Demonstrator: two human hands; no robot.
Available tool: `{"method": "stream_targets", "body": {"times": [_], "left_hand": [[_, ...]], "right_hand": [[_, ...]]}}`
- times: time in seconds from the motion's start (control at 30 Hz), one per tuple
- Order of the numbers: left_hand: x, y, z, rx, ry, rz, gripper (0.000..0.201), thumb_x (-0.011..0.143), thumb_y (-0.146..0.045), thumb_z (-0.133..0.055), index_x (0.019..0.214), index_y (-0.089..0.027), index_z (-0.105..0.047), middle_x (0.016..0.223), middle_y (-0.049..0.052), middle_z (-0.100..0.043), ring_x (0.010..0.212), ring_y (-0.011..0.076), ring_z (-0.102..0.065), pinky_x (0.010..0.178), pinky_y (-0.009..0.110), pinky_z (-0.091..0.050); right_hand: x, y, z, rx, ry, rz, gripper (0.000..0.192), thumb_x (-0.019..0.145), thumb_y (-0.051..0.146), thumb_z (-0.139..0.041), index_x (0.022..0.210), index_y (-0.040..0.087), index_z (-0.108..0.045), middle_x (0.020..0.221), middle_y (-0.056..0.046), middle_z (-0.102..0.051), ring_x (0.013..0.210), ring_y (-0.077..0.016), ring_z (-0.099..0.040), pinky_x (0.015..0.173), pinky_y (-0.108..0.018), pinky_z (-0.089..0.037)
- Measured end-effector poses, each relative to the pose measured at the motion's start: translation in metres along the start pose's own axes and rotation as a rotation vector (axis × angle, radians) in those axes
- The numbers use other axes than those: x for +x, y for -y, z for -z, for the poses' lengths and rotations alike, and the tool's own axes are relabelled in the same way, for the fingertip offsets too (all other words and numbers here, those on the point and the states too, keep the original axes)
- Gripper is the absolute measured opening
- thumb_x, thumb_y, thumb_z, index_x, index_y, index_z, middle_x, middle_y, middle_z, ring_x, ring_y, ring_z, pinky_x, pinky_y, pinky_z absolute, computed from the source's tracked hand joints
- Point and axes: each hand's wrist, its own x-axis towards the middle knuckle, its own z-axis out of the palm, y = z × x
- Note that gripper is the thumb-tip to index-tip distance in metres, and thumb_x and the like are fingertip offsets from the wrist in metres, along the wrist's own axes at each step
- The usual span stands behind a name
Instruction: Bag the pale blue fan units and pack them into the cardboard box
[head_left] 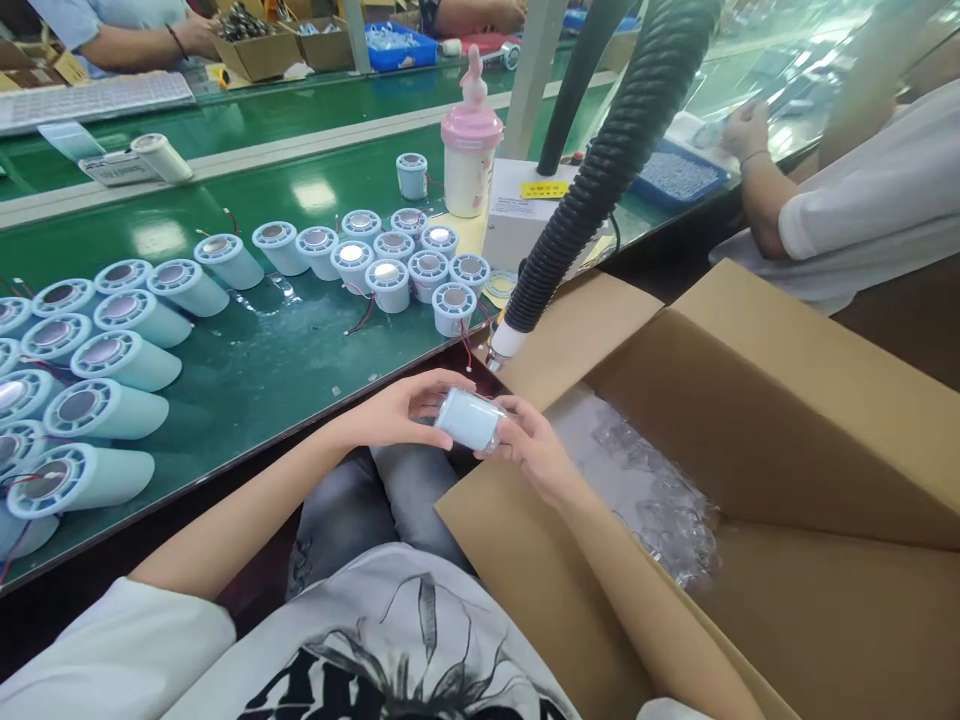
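Note:
Above my lap, both hands hold a light-blue cylinder [471, 420] lying on its side, with a clear plastic film or cover showing around its edges. My left hand [409, 408] is closed on its left end, thumb along the near side. My right hand [531, 440] pinches the right end with thumb and fingers. Similar light-blue cylinders with silvery round tops and thin red and black wires stand in a small group [394, 245] on the green bench. More of them crowd the left side, such as one nearby cylinder [82, 478].
An open cardboard box [780, 440] with clear plastic pieces [652, 490] inside stands at my right. A black ribbed hose [600, 160] hangs down beside a pink-lidded bottle [471, 150]. Along the green bench [300, 345], co-workers sit across and to the right [870, 190].

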Motion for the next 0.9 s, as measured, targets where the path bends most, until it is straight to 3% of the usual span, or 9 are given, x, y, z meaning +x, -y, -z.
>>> {"method": "stream_targets", "body": {"times": [0.3,0.53,0.73,0.9], "left_hand": [[-0.025,-0.016,-0.015,0.149,0.073,-0.156,0.067,0.070,-0.016,-0.076,0.132,-0.025,-0.052,0.143,0.011,-0.046,0.131,0.0262,-0.044,0.107,0.037,-0.040],[-0.028,-0.021,-0.023,0.101,0.067,-0.109,0.074,0.067,-0.015,-0.078,0.135,-0.025,-0.049,0.141,0.011,-0.048,0.128,0.0266,-0.048,0.108,0.038,-0.040],[-0.001,-0.004,-0.015,-0.181,-0.036,-0.033,0.070,0.065,-0.015,-0.079,0.130,-0.024,-0.055,0.139,0.013,-0.051,0.124,0.0305,-0.052,0.101,0.043,-0.045],[0.037,0.001,0.000,-0.160,-0.108,0.033,0.066,0.065,-0.024,-0.080,0.126,-0.016,-0.058,0.132,0.015,-0.057,0.121,0.0331,-0.053,0.100,0.046,-0.044]], "right_hand": [[-0.029,0.023,-0.012,-0.057,0.109,-0.219,0.048,0.073,0.058,-0.068,0.092,0.017,-0.051,0.077,-0.003,-0.070,0.065,-0.0167,-0.070,0.062,-0.027,-0.058],[-0.039,0.028,-0.017,0.059,0.141,-0.318,0.037,0.086,0.051,-0.056,0.097,0.015,-0.059,0.084,-0.005,-0.071,0.064,-0.0134,-0.070,0.063,-0.022,-0.060],[-0.014,0.014,-0.007,0.243,0.039,-0.393,0.045,0.099,0.044,-0.029,0.103,0.011,-0.060,0.074,-0.009,-0.070,0.052,-0.0107,-0.064,0.048,-0.016,-0.053],[0.020,0.003,0.003,0.458,0.011,-0.330,0.043,0.099,0.042,-0.024,0.114,0.016,-0.054,0.082,-0.009,-0.070,0.047,-0.0094,-0.057,0.036,-0.014,-0.044]]}}
